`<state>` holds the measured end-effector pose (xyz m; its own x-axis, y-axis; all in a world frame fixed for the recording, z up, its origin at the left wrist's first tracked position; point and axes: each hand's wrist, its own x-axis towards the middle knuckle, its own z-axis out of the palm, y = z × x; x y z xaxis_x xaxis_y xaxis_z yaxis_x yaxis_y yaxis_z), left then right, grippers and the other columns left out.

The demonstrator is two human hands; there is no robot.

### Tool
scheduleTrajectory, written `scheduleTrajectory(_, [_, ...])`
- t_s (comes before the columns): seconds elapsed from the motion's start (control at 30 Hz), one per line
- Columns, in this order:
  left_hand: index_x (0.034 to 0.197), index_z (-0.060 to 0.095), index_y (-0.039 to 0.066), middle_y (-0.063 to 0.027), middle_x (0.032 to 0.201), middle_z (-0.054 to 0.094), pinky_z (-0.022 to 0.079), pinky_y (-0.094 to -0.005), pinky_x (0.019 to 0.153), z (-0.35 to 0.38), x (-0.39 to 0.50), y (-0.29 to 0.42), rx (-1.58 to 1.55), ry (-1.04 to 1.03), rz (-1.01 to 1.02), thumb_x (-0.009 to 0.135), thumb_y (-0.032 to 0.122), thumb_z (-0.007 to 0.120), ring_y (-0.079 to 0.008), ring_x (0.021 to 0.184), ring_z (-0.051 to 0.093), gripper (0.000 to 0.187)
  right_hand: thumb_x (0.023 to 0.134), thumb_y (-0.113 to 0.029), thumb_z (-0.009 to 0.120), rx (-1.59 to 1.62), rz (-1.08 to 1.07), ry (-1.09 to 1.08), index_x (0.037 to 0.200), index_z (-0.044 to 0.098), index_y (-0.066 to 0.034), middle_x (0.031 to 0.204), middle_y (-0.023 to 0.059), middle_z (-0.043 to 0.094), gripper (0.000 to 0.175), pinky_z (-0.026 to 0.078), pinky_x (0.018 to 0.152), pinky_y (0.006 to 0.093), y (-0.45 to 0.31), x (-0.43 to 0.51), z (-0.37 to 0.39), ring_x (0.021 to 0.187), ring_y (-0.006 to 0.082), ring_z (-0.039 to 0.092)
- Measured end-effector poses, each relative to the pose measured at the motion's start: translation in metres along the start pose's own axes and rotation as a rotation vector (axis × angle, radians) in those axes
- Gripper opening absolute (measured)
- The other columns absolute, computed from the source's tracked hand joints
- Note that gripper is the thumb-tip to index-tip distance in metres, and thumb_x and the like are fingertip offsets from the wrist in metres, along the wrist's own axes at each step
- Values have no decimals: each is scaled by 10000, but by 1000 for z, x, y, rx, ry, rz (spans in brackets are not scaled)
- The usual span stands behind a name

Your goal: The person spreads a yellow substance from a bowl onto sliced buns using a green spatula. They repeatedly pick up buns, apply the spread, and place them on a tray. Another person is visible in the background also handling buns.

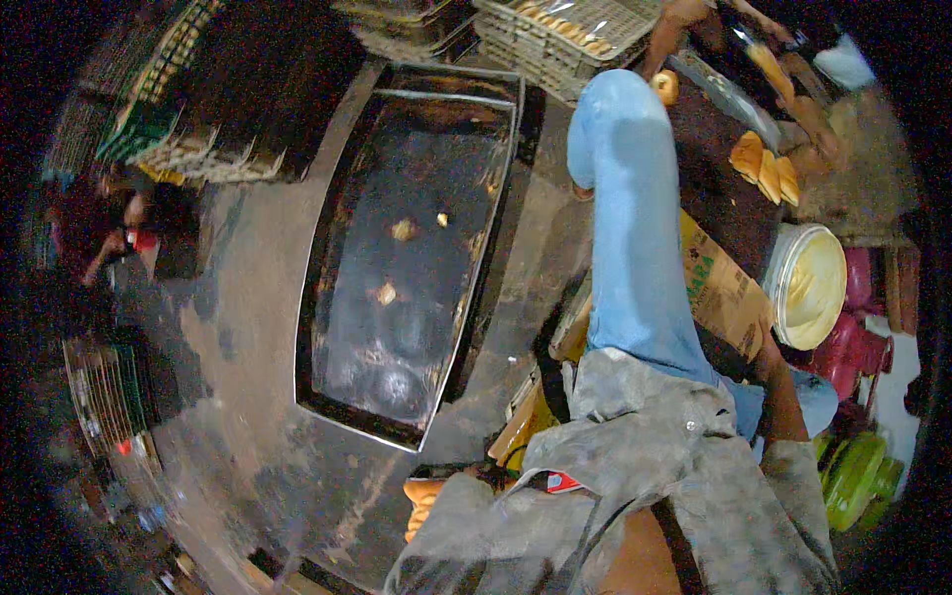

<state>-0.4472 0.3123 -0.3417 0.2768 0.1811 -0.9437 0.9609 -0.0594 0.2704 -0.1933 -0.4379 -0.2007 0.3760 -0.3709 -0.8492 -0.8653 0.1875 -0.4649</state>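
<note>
Below me my right forearm reaches out of a grey sleeve towards a printed brown cardboard piece. My right hand is too blurred there to make out its fingers or any hold. Close by stands a round tub of pale yellow spread, tilted in the view. My left hand is out of view. Across the middle runs a bent leg in blue trousers. Left of the leg lies a dark metal baking tray with a few crumbs on it. Several golden bread pieces lie beyond the tub.
At the top right another person's arms are near a long bread piece and a bread roll. Stacked plastic crates hold bagged rolls. Orange-brown rolls sit by the grey shirt. Dark red and green objects lie right.
</note>
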Motion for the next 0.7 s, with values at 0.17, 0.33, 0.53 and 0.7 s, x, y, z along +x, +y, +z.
scheduleTrajectory(0.17, [919, 684, 16, -82, 703, 630, 466, -348, 480, -1, 0, 2, 9, -40, -46, 922, 201, 652, -201, 540, 588, 187, 1030, -613, 469, 107, 4, 58, 1476, 503, -46, 1249, 159, 677, 723, 543, 980, 415, 5, 4, -2, 1071, 292, 691])
scheduleTrajectory(0.33, [911, 685, 3, -89, 699, 630, 464, -342, 476, -8, -5, 6, -10, -53, -97, 923, 176, 645, -200, 535, 585, 178, 1033, -615, 463, 162, 8, -116, 1476, 505, -46, 1294, 144, 676, 722, 540, 1008, 402, -2, -1, 6, 1105, 276, 691])
scheduleTrajectory(0.53, [903, 686, -12, -96, 693, 629, 461, -336, 471, -42, -25, 32, -43, -28, -130, 923, 147, 637, -199, 528, 582, 167, 981, -701, 496, 237, 53, -117, 1502, 473, -39, 1341, 142, 654, 843, 517, 1039, 416, -3, -14, 19, 1164, 296, 660])
scheduleTrajectory(0.7, [896, 687, -25, -103, 688, 628, 459, -330, 467, -81, -63, 64, -180, 164, -70, 924, 122, 630, -198, 523, 580, 160, 1016, -668, 429, 145, -62, 111, 1255, 559, -84, 1019, 89, 599, 645, 495, 749, 362, 15, 6, 6, 796, 222, 578])
